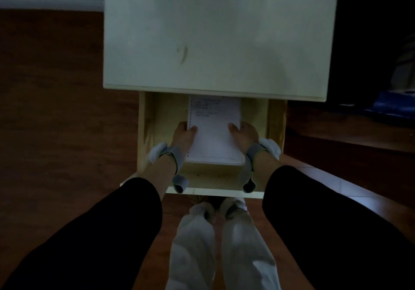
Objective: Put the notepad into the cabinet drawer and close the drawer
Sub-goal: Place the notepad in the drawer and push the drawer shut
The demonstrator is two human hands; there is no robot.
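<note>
A white spiral-bound notepad (214,132) with faint writing lies inside the pulled-out wooden drawer (146,132) of a pale cabinet (220,33). Its far end reaches under the cabinet top. My left hand (183,136) grips the notepad's left edge, thumb on the page. My right hand (243,133) grips its right edge the same way. Both wrists wear grey straps. The drawer front (213,191) is nearest to me.
Dark wooden floor (56,110) surrounds the cabinet. My legs in light trousers (213,244) and my feet are just below the drawer front. A dark piece of furniture (370,42) and a blue object (393,103) are to the right.
</note>
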